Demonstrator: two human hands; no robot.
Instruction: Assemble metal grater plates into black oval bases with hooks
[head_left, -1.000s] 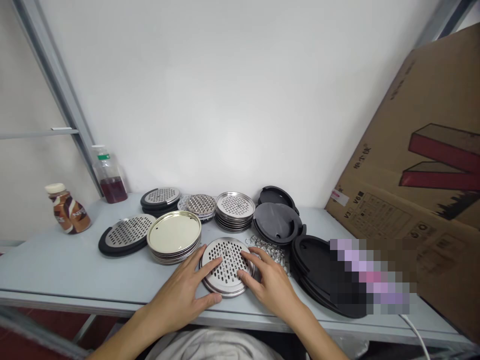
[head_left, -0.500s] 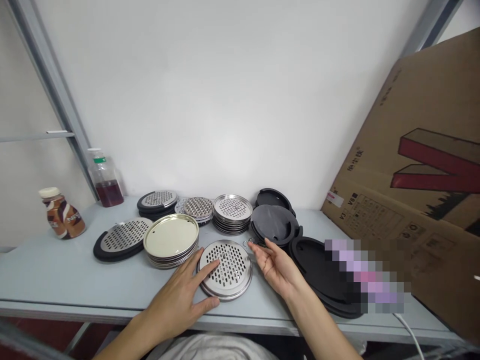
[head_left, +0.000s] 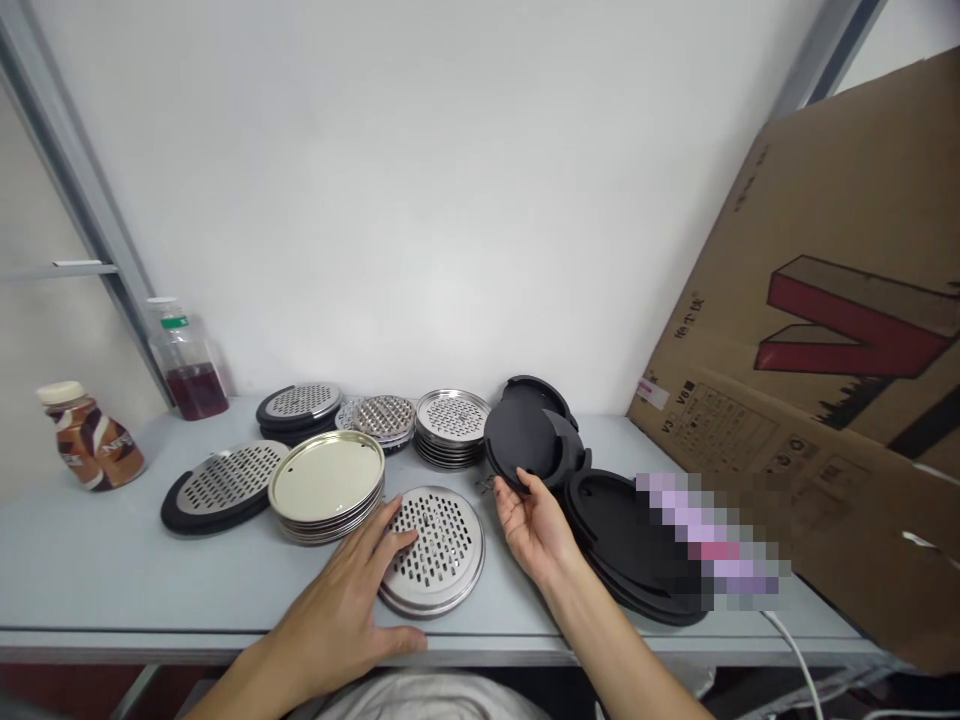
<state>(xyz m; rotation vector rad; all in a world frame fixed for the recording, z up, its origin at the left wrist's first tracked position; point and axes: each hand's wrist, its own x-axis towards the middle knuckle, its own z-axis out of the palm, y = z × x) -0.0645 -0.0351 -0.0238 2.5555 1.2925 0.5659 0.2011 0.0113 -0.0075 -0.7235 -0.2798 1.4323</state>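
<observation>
My left hand (head_left: 349,590) lies with fingers spread at the left edge of a round perforated steel plate (head_left: 435,550), which looks like a grater disc. One finger reaches over the plate. My right hand (head_left: 536,520), palm up, pinches the near edge of a round black tray (head_left: 521,440) with a notched rim. This tray is tilted up, its far side over other black trays (head_left: 574,435). Left of my left hand stands a stack of pale gold round plates (head_left: 326,485). A small wire-like piece (head_left: 486,485) lies beside my right fingertips.
More perforated discs (head_left: 450,415) are stacked along the back, some in black holders (head_left: 229,485). Larger black oval trays (head_left: 637,540) lie at right, partly under a blurred patch. A cardboard box (head_left: 810,400) leans at right. Two bottles (head_left: 94,440) (head_left: 191,365) stand at left.
My right hand has taken hold of the black tray's near edge, and the tray has shifted left and tilted up. The left hand stays by the perforated plate. The view has turned slightly right.
</observation>
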